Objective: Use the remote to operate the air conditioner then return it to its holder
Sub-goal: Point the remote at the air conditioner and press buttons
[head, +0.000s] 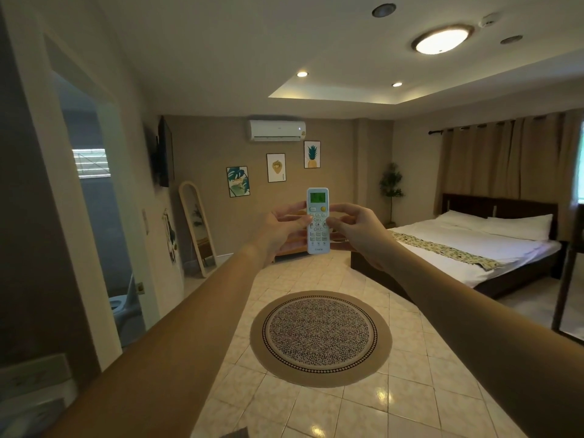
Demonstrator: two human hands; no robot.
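A white remote with a lit green screen and a yellow button stands upright at arm's length in the middle of the view. My left hand grips its left side, and my right hand holds its right side with the thumb over the buttons. The remote's top end points toward the white air conditioner, mounted high on the far tan wall above it. No holder for the remote is in view.
A round patterned rug lies on the tiled floor below my arms. A bed with white linen fills the right side. A standing mirror leans on the left wall, beside an open doorway. Three framed pictures hang below the air conditioner.
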